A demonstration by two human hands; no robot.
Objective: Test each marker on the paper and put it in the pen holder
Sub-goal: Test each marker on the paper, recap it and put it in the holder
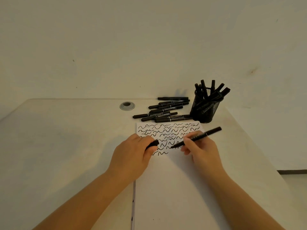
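A white sheet of paper (pixel 174 188) lies on the table, its upper part covered with rows of black squiggles. My right hand (pixel 201 151) holds an uncapped black marker (pixel 197 137), the tip touching the paper among the squiggles. My left hand (pixel 132 156) rests on the paper's left edge, fingers closed around the marker's black cap (pixel 153 143). A pile of several black markers (pixel 164 110) lies beyond the paper. To its right stands a black mesh pen holder (pixel 205 109) with several markers upright in it.
A round silver cable grommet (pixel 127 106) is set in the table at the back, left of the marker pile. The pale wall rises right behind the table. The table's right edge (pixel 259 146) runs diagonally near the pen holder.
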